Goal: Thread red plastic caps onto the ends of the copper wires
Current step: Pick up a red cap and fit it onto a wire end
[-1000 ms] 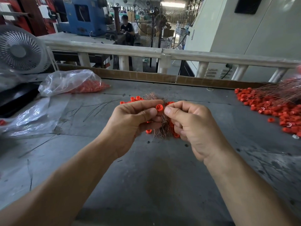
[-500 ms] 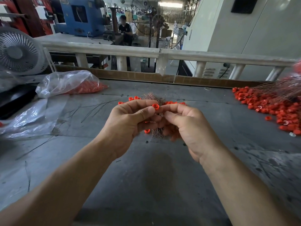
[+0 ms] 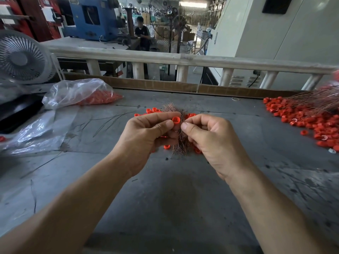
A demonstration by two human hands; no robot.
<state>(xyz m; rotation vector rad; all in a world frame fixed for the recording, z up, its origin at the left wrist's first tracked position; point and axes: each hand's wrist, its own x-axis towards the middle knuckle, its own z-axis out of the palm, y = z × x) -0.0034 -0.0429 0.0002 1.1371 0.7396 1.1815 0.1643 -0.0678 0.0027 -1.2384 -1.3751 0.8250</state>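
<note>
Left hand [image 3: 146,136] pinches one red cap [image 3: 175,120] between thumb and forefinger, open mouth up, above mid-surface. Right hand [image 3: 211,136], thumb and finger closed, appears to pinch a wire [image 3: 180,138] just right of the cap; the tip must enter sideways.

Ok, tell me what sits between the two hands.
In the head view, a red cap pinched by the left hand and the copper wire bundle fill the gap to the right hand.
</note>
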